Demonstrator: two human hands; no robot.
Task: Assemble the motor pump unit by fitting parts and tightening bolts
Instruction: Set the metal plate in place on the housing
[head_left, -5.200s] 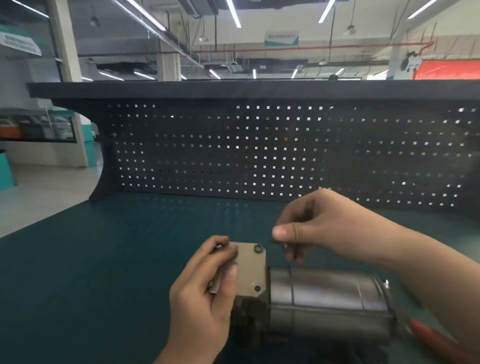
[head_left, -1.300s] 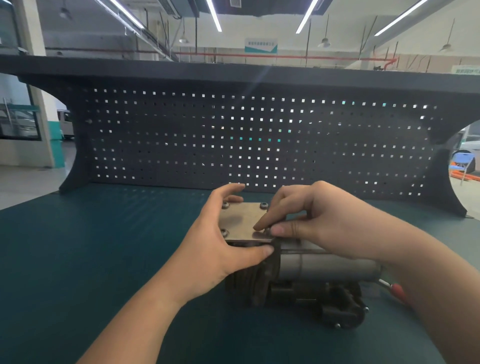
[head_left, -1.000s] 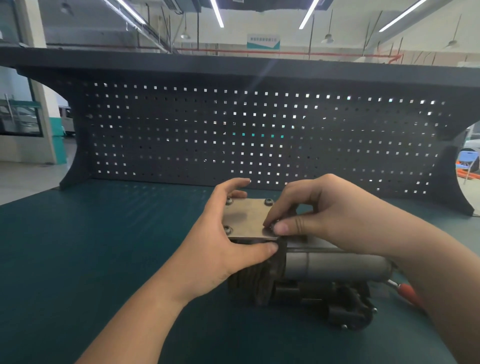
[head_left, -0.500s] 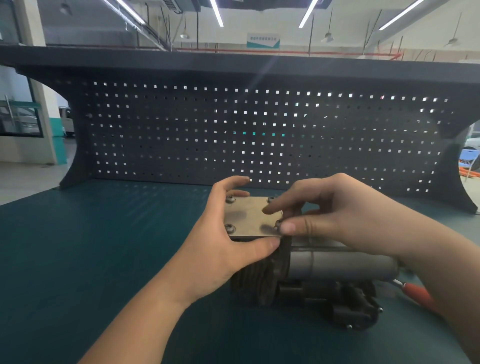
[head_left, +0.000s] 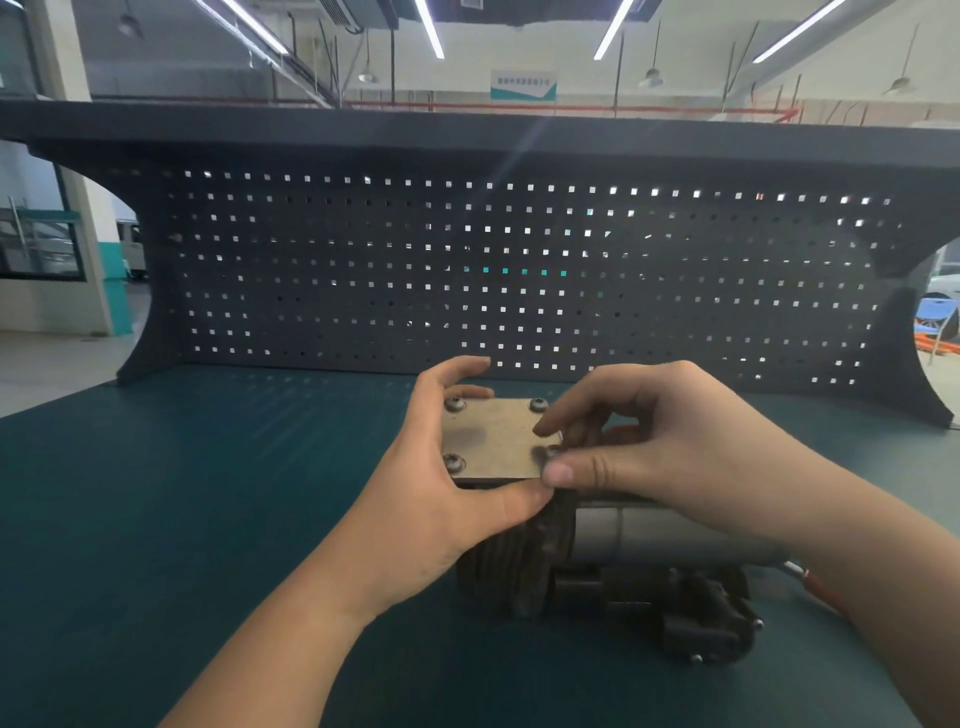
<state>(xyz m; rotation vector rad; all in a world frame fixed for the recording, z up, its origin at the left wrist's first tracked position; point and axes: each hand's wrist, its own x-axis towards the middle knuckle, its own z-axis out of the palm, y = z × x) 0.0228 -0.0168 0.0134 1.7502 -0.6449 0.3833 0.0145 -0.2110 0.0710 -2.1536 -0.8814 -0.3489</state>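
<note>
Showing three bolts (head_left: 455, 403), one plate (head_left: 496, 438).

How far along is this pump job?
Done: the square cover plate sits on the pump, with bolts in three corners. In hand: the right hand pinches the fourth bolt while the left hand steadies the plate. Left: probably tool-tightening.

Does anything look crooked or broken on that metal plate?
Nothing stands out. The plate sits flat on the pump, three bolts visible at its corners; the right hand hides the fourth corner.
</note>
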